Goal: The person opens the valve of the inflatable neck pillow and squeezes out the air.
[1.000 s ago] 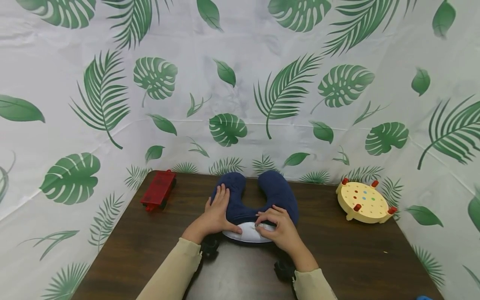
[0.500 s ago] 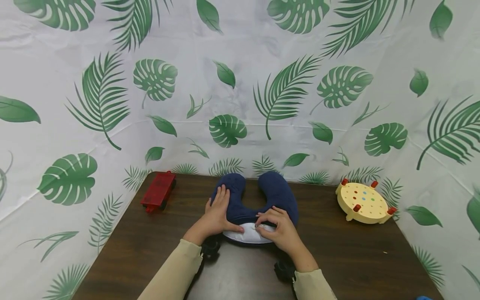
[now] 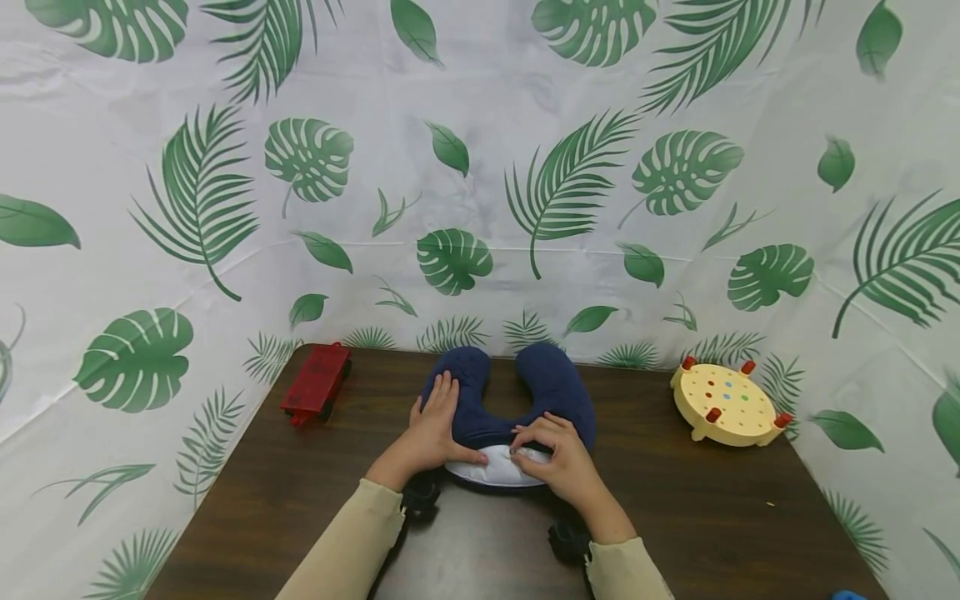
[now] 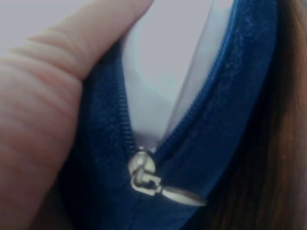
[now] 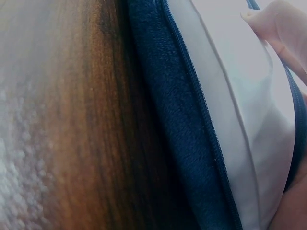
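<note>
A navy U-shaped neck pillow (image 3: 557,379) lies on the table with its curved end toward me. Along that near end its zipper stands undone and the white inner cushion (image 3: 491,468) shows. My left hand (image 3: 431,433) rests on the pillow's left arm, fingers straight, thumb reaching onto the white part. With thumb and forefinger, my right hand (image 3: 564,457) pinches at the white inner on the right; what exactly lies between the fingertips is too small to tell. In the left wrist view, a silver zipper slider (image 4: 143,167) sits beside the left hand, its pull tab (image 4: 184,196) hanging loose.
On the brown wooden table (image 3: 675,517), a red toy cart (image 3: 318,382) stands at the back left. At the right lies a yellow round pegboard (image 3: 726,404) with red legs. A blue object (image 3: 847,596) peeks in at the lower right. Behind hangs a leaf-print cloth (image 3: 480,192).
</note>
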Motion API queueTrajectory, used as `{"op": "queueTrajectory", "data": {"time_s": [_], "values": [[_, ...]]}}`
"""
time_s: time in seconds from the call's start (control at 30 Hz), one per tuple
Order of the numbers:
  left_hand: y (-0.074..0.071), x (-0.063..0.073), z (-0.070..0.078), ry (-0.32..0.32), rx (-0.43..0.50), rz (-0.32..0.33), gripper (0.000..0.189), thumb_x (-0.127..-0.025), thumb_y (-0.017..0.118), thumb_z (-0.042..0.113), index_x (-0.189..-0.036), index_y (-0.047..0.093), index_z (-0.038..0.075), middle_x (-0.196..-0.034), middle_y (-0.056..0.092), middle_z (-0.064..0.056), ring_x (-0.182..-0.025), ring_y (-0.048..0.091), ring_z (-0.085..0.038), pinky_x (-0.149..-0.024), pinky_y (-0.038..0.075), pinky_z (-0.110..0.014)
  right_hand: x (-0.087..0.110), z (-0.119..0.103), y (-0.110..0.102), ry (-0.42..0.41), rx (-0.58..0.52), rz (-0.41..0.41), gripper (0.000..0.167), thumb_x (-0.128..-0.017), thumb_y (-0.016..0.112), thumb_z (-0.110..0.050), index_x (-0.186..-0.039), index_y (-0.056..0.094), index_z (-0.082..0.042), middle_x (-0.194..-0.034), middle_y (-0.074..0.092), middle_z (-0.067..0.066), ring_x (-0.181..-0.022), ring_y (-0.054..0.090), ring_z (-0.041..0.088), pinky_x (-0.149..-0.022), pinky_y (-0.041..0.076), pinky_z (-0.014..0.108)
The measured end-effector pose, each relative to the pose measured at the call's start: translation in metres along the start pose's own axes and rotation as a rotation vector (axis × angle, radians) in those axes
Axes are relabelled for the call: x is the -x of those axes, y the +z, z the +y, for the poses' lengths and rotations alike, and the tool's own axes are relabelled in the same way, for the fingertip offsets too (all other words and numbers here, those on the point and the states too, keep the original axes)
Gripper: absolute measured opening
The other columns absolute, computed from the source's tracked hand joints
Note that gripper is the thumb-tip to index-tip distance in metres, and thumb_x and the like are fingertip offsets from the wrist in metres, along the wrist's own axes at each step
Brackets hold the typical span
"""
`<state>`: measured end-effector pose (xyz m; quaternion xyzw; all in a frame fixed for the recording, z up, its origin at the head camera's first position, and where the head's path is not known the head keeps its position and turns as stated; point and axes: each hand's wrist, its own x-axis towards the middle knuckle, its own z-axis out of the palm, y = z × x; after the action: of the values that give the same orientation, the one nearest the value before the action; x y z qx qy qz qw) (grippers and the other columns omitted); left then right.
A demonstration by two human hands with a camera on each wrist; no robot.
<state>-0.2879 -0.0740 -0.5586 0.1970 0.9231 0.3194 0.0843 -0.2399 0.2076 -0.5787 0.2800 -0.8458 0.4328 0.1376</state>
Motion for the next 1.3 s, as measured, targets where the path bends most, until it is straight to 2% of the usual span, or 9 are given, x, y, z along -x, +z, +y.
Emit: {"op": "queueTrajectory", "data": {"time_s": [0.17, 0.37, 0.6, 0.77, 0.93, 1.3], "values": [[0.0006, -0.0009, -0.0003, 0.003, -0.005, 0.005, 0.153, -0.069, 0.095, 0.071, -0.176, 0.005, 0.009, -0.184, -0.008, -0.011, -0.172, -0.009, -0.028, -0.132, 0.001, -0.073, -0.0003, -0.0001, -0.0005, -0.002, -0.001, 0.003, 0.028, -0.086, 0.093, -0.012, -0.100, 0.079, -0.033, -0.105, 0.077, -0.014, -0.121, 0.075, 0.023, -0.123, 0.028, 0.063], [0.0003, -0.0008, -0.0004, 0.004, -0.013, 0.005, 0.153, -0.069, 0.094, 0.073, -0.176, 0.007, 0.008, -0.185, -0.003, -0.012, -0.173, -0.005, -0.030, -0.132, 0.004, -0.073, 0.0011, 0.0026, 0.0005, 0.021, -0.009, 0.000, 0.030, -0.087, 0.093, -0.014, -0.100, 0.078, -0.037, -0.106, 0.077, -0.016, -0.122, 0.075, 0.019, -0.124, 0.028, 0.057], [0.0003, -0.0021, -0.0010, 0.010, -0.043, 0.033, 0.151, -0.069, 0.094, 0.074, -0.176, 0.010, 0.008, -0.185, 0.005, -0.014, -0.173, 0.003, -0.034, -0.133, 0.007, -0.071, -0.0003, 0.0034, -0.0002, 0.021, -0.010, 0.001, 0.030, -0.087, 0.093, -0.014, -0.100, 0.079, -0.036, -0.105, 0.077, -0.015, -0.122, 0.075, 0.020, -0.125, 0.028, 0.060], [0.0016, -0.0003, -0.0020, 0.016, -0.028, 0.032, 0.152, -0.068, 0.095, 0.072, -0.176, 0.010, 0.008, -0.185, 0.004, -0.014, -0.173, 0.001, -0.033, -0.133, 0.007, -0.072, 0.0012, 0.0059, 0.0016, 0.012, -0.009, 0.004, 0.030, -0.087, 0.093, -0.015, -0.100, 0.079, -0.037, -0.105, 0.078, -0.016, -0.121, 0.075, 0.018, -0.124, 0.028, 0.056], [0.0025, -0.0005, -0.0024, 0.015, -0.026, 0.026, 0.153, -0.069, 0.095, 0.073, -0.177, 0.008, 0.009, -0.185, 0.000, -0.013, -0.173, -0.002, -0.032, -0.133, 0.006, -0.072, 0.0023, 0.0073, 0.0022, -0.007, -0.008, 0.006, 0.028, -0.088, 0.093, -0.015, -0.101, 0.080, -0.036, -0.105, 0.078, -0.015, -0.121, 0.075, 0.019, -0.122, 0.029, 0.061], [0.0035, -0.0006, -0.0010, -0.002, -0.027, 0.035, 0.150, -0.070, 0.094, 0.072, -0.176, 0.011, 0.007, -0.185, 0.002, -0.014, -0.173, -0.001, -0.033, -0.133, 0.005, -0.071, 0.0025, 0.0053, 0.0015, -0.009, -0.008, 0.011, 0.029, -0.088, 0.092, -0.014, -0.102, 0.077, -0.034, -0.107, 0.078, -0.016, -0.121, 0.075, 0.018, -0.122, 0.030, 0.063]]}}
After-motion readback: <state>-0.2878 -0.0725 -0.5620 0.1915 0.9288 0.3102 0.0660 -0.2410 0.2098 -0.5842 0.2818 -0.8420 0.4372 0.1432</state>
